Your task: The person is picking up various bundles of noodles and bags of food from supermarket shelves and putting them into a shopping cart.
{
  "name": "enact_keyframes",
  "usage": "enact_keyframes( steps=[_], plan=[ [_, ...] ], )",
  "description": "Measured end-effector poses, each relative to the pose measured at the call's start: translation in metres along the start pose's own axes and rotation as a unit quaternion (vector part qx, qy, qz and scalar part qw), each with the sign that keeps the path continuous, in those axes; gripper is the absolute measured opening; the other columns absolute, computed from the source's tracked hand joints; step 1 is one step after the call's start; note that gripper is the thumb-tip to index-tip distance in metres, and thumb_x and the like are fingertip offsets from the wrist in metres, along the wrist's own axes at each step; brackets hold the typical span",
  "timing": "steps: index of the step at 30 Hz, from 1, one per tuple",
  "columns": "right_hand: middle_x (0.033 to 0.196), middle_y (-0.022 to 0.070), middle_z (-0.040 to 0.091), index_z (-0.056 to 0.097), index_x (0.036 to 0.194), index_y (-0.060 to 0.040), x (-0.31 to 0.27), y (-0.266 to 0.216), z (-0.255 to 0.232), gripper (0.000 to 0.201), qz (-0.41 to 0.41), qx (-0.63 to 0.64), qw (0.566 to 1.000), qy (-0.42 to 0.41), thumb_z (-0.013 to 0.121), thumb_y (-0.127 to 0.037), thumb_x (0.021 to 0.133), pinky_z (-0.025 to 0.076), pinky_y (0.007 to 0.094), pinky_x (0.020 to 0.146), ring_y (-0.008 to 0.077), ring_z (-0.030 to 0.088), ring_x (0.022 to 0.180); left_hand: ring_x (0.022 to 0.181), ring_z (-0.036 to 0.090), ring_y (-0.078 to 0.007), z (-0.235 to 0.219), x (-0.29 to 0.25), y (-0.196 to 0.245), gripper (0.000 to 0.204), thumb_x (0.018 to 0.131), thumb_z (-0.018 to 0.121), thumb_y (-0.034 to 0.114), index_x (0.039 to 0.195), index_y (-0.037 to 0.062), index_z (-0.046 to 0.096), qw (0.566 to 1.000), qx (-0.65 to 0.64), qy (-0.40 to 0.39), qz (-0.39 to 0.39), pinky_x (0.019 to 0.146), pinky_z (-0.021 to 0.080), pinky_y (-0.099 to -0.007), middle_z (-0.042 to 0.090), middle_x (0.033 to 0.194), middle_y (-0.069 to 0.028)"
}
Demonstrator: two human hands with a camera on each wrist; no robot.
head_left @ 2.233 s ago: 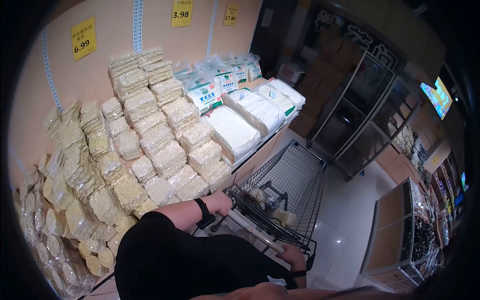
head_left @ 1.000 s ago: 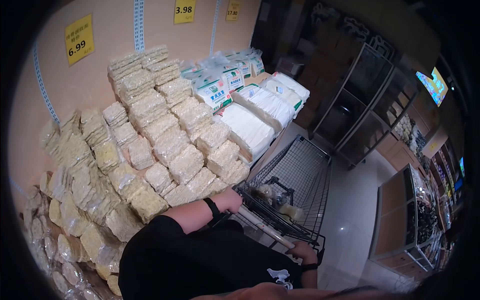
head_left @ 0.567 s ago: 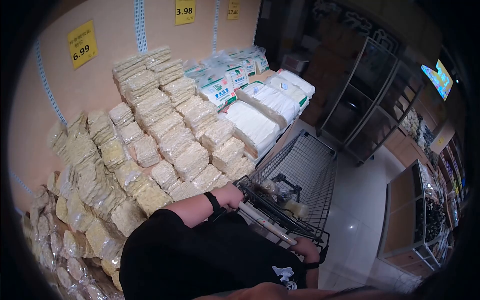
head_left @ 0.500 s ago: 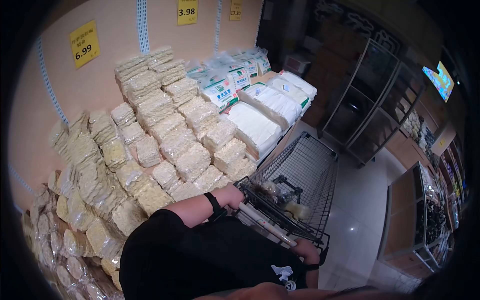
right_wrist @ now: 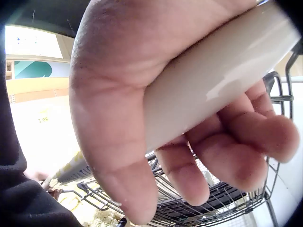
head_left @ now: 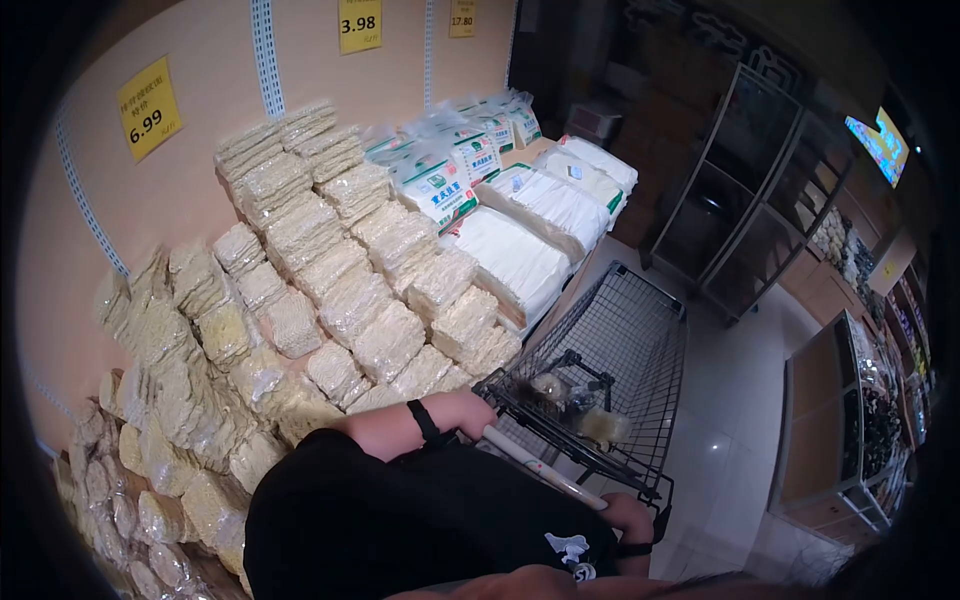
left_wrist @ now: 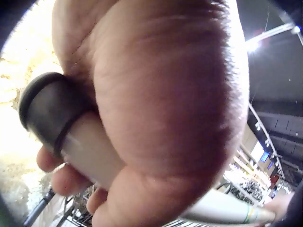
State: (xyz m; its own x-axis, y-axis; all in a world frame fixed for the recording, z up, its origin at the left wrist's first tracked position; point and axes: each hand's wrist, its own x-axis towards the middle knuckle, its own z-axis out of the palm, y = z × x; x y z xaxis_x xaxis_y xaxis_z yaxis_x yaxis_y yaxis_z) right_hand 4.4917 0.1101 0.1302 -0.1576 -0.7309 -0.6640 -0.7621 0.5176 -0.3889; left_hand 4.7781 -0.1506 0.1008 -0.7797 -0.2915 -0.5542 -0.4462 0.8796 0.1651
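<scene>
Both hands hold the pale, tube-shaped handle (head_left: 545, 470) of a dark wire shopping cart (head_left: 640, 330). My left hand (head_left: 468, 412) grips its left end, and in the left wrist view the palm (left_wrist: 165, 94) wraps the handle beside a black end cap (left_wrist: 52, 106). Near the other end, my right hand (head_left: 628, 512) grips the bar. The right wrist view shows the thumb over the white handle (right_wrist: 208, 85) and curled fingers (right_wrist: 232, 161) beneath it. Several small clear-wrapped items, one of them pale yellow (head_left: 605, 427), lie in the cart close to the handle.
Tall stacks of wrapped dried noodle cakes (head_left: 370, 310) line the left, under yellow price signs (head_left: 149, 108). White packages (head_left: 515, 255) lie past them, alongside the cart. A metal-framed rack (head_left: 740, 190) stands ahead. Tiled floor (head_left: 715, 400) and a wooden display (head_left: 830, 420) are at the right.
The cart and both hands have shifted rightward in the head view, and the nearby noodle stacks have shifted too. Both hands have kept hold of the handle.
</scene>
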Motion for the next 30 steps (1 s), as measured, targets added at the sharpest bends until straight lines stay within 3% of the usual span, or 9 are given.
enact_keyframes(
  steps=[6, 13, 18, 19, 20, 21, 22, 24, 30],
  plan=[
    [0.083, 0.0191, 0.065, 0.069, 0.088, -0.0085, 0.003, 0.007, 0.008, 0.037, -0.02, -0.065, 0.995, 0.069, 0.064, -0.038, 0.067, 0.05, 0.0403, 0.071, 0.0366, 0.063, 0.081, 0.084, 0.062, -0.0272, 0.011, 0.014, -0.027, 0.034, 0.072, 0.061, 0.022, 0.104, 0.0107, 0.062, 0.969, -0.213, -0.029, 0.119, 0.071, 0.047, -0.0401, 0.065, 0.087, -0.0117],
    [0.083, 0.0203, 0.064, 0.069, 0.087, -0.0073, 0.004, 0.007, 0.009, 0.044, -0.016, -0.041, 0.997, 0.066, 0.069, -0.042, 0.061, 0.049, 0.0411, 0.072, 0.0374, 0.062, 0.082, 0.087, 0.062, -0.026, -0.006, -0.006, -0.016, 0.035, 0.078, 0.063, 0.028, 0.108, 0.0105, 0.06, 0.965, -0.236, -0.072, 0.092, 0.073, 0.047, -0.0384, 0.064, 0.089, -0.0094],
    [0.078, 0.0143, 0.064, 0.069, 0.08, -0.0116, 0.002, 0.005, 0.011, 0.03, -0.027, -0.074, 0.989, 0.123, 0.068, -0.034, 0.061, 0.05, 0.042, 0.069, 0.034, 0.062, 0.077, 0.099, 0.058, -0.0292, -0.049, -0.038, -0.033, 0.047, 0.078, 0.064, 0.024, 0.122, 0.0107, 0.055, 0.951, -0.287, 0.051, 0.107, 0.089, 0.044, -0.0392, 0.062, 0.107, -0.0125],
    [0.078, 0.0143, 0.064, 0.069, 0.08, -0.0116, 0.002, 0.006, 0.014, 0.03, -0.02, -0.071, 0.99, 0.121, 0.068, -0.034, 0.061, 0.05, 0.042, 0.069, 0.034, 0.062, 0.077, 0.107, 0.054, -0.0314, -0.046, -0.032, -0.066, 0.05, 0.077, 0.066, 0.025, 0.122, 0.0075, 0.053, 0.931, -0.231, 0.252, 0.131, 0.093, 0.041, -0.0389, 0.059, 0.113, -0.015],
    [0.078, 0.0142, 0.064, 0.068, 0.079, -0.0115, 0.007, 0.007, 0.014, 0.029, -0.034, -0.075, 0.988, 0.128, 0.067, -0.034, 0.061, 0.049, 0.0424, 0.068, 0.0343, 0.061, 0.077, 0.114, 0.048, -0.0334, -0.051, -0.026, -0.086, 0.056, 0.075, 0.069, 0.027, 0.124, 0.006, 0.051, 0.927, -0.21, 0.302, 0.067, 0.096, 0.039, -0.0391, 0.054, 0.119, -0.0191],
    [0.077, 0.0142, 0.064, 0.068, 0.078, -0.0114, 0.004, 0.011, 0.015, 0.028, -0.042, -0.078, 0.987, 0.135, 0.067, -0.033, 0.061, 0.049, 0.0428, 0.068, 0.0346, 0.061, 0.076, 0.119, 0.043, -0.0354, -0.06, -0.022, -0.117, 0.065, 0.073, 0.07, 0.031, 0.129, 0.0083, 0.047, 0.892, -0.154, 0.409, -0.117, 0.099, 0.037, -0.0419, 0.048, 0.126, -0.0202],
    [0.077, 0.0142, 0.064, 0.068, 0.078, -0.0114, 0.007, 0.01, 0.015, 0.028, -0.042, -0.078, 0.987, 0.135, 0.067, -0.033, 0.061, 0.049, 0.0428, 0.068, 0.0346, 0.061, 0.076, 0.126, 0.036, -0.0389, -0.069, -0.027, -0.115, 0.077, 0.07, 0.072, 0.037, 0.135, 0.0108, 0.04, 0.905, -0.167, 0.362, -0.146, 0.104, 0.032, -0.0427, 0.039, 0.135, -0.0228],
    [0.076, 0.0142, 0.064, 0.068, 0.077, -0.0114, 0.003, 0.01, 0.013, 0.027, -0.059, -0.083, 0.985, 0.137, 0.066, -0.034, 0.062, 0.049, 0.043, 0.067, 0.0346, 0.061, 0.076, 0.131, 0.027, -0.0442, -0.071, 0.0, -0.169, 0.091, 0.065, 0.076, 0.038, 0.141, 0.0149, 0.031, 0.835, -0.202, 0.406, -0.31, 0.106, 0.028, -0.0487, 0.028, 0.142, -0.0246],
    [0.075, 0.0139, 0.063, 0.067, 0.075, -0.0119, 0.002, 0.008, 0.012, 0.026, -0.04, -0.088, 0.986, 0.135, 0.066, -0.035, 0.063, 0.049, 0.0428, 0.066, 0.0342, 0.061, 0.075, 0.135, 0.017, -0.0458, -0.09, 0.011, -0.189, 0.107, 0.061, 0.08, 0.038, 0.146, 0.023, 0.017, 0.833, -0.188, 0.28, -0.44, 0.102, 0.024, -0.0637, 0.008, 0.151, -0.0224]
  ],
)
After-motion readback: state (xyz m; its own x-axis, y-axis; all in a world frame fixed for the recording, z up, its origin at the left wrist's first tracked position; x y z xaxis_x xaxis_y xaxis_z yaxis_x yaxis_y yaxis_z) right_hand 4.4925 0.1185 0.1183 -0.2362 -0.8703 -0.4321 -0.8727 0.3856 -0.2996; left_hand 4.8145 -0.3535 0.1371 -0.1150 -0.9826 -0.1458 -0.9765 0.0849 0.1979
